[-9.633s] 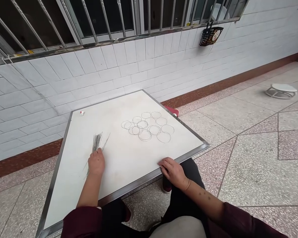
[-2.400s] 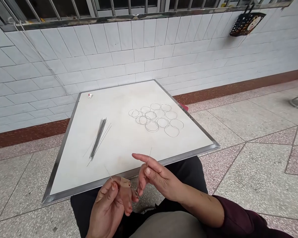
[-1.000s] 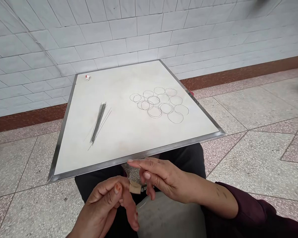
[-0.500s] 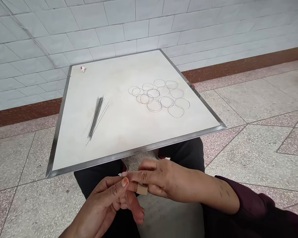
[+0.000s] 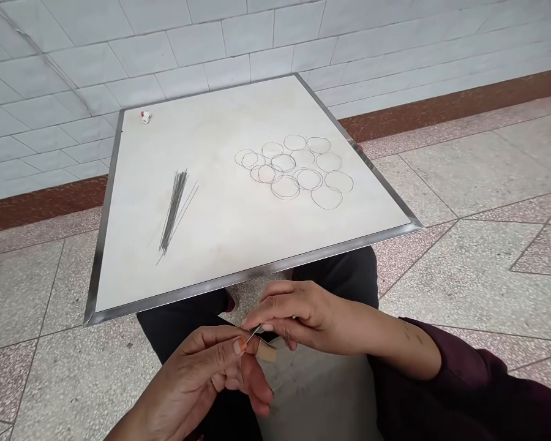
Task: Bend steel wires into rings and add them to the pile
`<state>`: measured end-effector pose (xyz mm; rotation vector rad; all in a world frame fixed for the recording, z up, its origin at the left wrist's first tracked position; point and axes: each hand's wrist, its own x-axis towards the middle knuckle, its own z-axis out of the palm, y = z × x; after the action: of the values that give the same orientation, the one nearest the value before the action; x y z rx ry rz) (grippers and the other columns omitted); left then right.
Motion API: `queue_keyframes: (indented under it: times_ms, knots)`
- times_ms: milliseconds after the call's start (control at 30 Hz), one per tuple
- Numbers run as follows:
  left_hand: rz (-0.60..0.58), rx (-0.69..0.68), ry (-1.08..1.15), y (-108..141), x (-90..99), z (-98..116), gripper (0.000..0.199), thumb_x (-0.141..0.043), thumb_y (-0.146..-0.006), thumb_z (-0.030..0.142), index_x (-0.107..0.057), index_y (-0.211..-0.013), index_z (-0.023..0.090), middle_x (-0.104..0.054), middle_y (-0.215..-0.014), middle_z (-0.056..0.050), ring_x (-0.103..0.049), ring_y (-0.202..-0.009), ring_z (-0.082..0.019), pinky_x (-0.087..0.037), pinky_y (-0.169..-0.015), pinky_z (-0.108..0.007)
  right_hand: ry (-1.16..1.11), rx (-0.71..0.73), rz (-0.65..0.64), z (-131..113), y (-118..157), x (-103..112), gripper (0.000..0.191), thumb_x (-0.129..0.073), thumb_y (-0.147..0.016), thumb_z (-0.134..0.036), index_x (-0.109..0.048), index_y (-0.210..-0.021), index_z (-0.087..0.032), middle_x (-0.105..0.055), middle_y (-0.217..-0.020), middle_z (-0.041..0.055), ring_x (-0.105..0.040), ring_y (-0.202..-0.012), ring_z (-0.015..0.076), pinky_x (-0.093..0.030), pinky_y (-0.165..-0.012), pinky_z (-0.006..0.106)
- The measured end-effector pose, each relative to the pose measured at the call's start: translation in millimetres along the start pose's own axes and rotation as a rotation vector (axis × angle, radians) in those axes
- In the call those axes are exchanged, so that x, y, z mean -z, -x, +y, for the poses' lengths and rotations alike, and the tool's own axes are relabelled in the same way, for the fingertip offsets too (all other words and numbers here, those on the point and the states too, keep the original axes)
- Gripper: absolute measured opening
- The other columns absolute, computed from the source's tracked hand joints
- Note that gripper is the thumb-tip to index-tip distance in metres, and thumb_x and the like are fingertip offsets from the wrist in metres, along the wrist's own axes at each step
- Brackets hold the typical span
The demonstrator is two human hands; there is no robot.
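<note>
My left hand (image 5: 215, 361) and my right hand (image 5: 298, 312) meet over my lap, below the front edge of the table. Between their fingertips is a short length of thin metal wire (image 5: 254, 334), pinched by the left thumb and forefinger and by the right fingers. A tan band (image 5: 266, 351) wraps a finger of my left hand. On the white table (image 5: 220, 226), a bundle of straight wires (image 5: 173, 211) lies at the left. Several thin wire rings (image 5: 327, 197) lie spread and partly overlapping at the right.
A small white and red object (image 5: 146, 117) sits near the table's far left corner. The table has a metal rim (image 5: 257, 270) and stands by a tiled wall (image 5: 188, 52). My dark-trousered legs (image 5: 340, 278) are under its front edge.
My right hand has turned and drawn its fingers back to a pinch, and the wire between the hands now shows. The table appears slightly higher in view.
</note>
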<state>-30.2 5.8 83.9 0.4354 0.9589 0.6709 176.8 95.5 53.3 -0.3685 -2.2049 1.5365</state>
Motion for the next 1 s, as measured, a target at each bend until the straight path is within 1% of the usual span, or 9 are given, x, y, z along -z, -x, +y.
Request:
queue_keyframes:
  times_ms: [133,233,300,400,533,700,800,900,1000]
  knots:
    - [-0.042,0.025,-0.008,-3.4,-3.9,1.1,0.022,-0.064,-0.088,0.036,-0.074,-0.088,0.017,-0.077,-0.071,-0.009,-0.071,-0.064,-0.023,-0.054,-0.070,-0.038,0.011,0.055,0.014,3.3,-0.8,0.6,0.030,-0.052,-0.097,-0.014,-0.063,-0.124,-0.018,-0.063,-0.089,0.0038,-0.055,-0.076,0.0107,-0.049,-0.067,0.020]
    - [-0.053,0.030,-0.013,-5.2,-4.1,0.1,0.022,-0.065,-0.088,0.037,-0.074,-0.088,0.017,-0.077,-0.073,-0.009,-0.072,-0.068,-0.023,-0.054,-0.068,-0.037,0.002,0.082,0.006,7.9,-0.2,-0.6,0.032,-0.055,-0.095,-0.013,-0.064,-0.125,-0.020,-0.064,-0.090,0.0038,-0.056,-0.081,0.0112,-0.049,-0.071,0.021]
    - [-0.062,0.034,-0.025,-6.0,-3.3,-0.8,0.024,-0.061,-0.091,0.036,-0.074,-0.090,0.016,-0.077,-0.075,-0.010,-0.072,-0.070,-0.023,-0.054,-0.069,-0.037,-0.039,0.096,0.007,9.4,-0.2,-0.2,0.029,-0.057,-0.095,-0.014,-0.066,-0.122,-0.021,-0.063,-0.089,0.0033,-0.057,-0.083,0.0108,-0.049,-0.073,0.020]
    - [-0.084,0.039,-0.035,-7.5,-1.8,-2.8,0.027,-0.056,-0.094,0.034,-0.074,-0.095,0.013,-0.076,-0.075,-0.011,-0.071,-0.070,-0.022,-0.053,-0.070,-0.037,-0.111,0.078,-0.003,8.5,-0.5,2.4,0.025,-0.055,-0.097,-0.018,-0.069,-0.118,-0.021,-0.059,-0.089,0.0031,-0.058,-0.082,0.0095,-0.051,-0.069,0.018]
    - [-0.088,0.036,-0.011,-9.4,0.6,-8.4,0.027,-0.055,-0.095,0.033,-0.073,-0.096,0.014,-0.076,-0.075,-0.011,-0.071,-0.070,-0.023,-0.053,-0.069,-0.037,-0.145,0.027,-0.041,6.6,0.9,4.9,0.027,-0.051,-0.100,-0.023,-0.067,-0.121,-0.022,-0.057,-0.093,0.0038,-0.058,-0.080,0.0084,-0.052,-0.063,0.015]
    - [-0.093,0.035,0.034,-10.2,3.2,-14.7,0.028,-0.056,-0.094,0.035,-0.073,-0.099,0.013,-0.076,-0.078,-0.013,-0.072,-0.072,-0.024,-0.053,-0.069,-0.037,-0.157,0.016,-0.041,7.0,2.8,4.8,0.026,-0.053,-0.098,-0.019,-0.067,-0.120,-0.020,-0.060,-0.096,0.0046,-0.059,-0.081,0.0083,-0.052,-0.062,0.013]
    - [-0.097,0.047,0.047,-10.8,3.1,-13.6,0.028,-0.057,-0.094,0.035,-0.074,-0.097,0.013,-0.076,-0.079,-0.013,-0.072,-0.074,-0.024,-0.053,-0.070,-0.036,-0.149,0.004,-0.053,7.3,2.9,5.2,0.024,-0.053,-0.099,-0.019,-0.067,-0.118,-0.019,-0.060,-0.098,0.0052,-0.059,-0.081,0.0082,-0.052,-0.061,0.013]
    - [-0.097,0.065,0.037,-11.0,2.3,-10.9,0.025,-0.056,-0.094,0.030,-0.074,-0.095,0.013,-0.077,-0.081,-0.012,-0.072,-0.075,-0.022,-0.053,-0.072,-0.036,-0.127,0.000,-0.063,7.0,2.7,6.2,0.023,-0.053,-0.099,-0.020,-0.067,-0.116,-0.017,-0.061,-0.099,0.0054,-0.060,-0.081,0.0079,-0.052,-0.063,0.014]
    - [-0.065,0.063,0.029,-11.0,1.2,-9.6,0.022,-0.058,-0.094,0.029,-0.074,-0.096,0.015,-0.077,-0.081,-0.010,-0.072,-0.075,-0.022,-0.054,-0.075,-0.037,-0.087,0.010,-0.055,5.4,1.5,7.4,0.022,-0.052,-0.099,-0.020,-0.067,-0.115,-0.017,-0.062,-0.097,0.0053,-0.059,-0.082,0.0087,-0.052,-0.066,0.016]
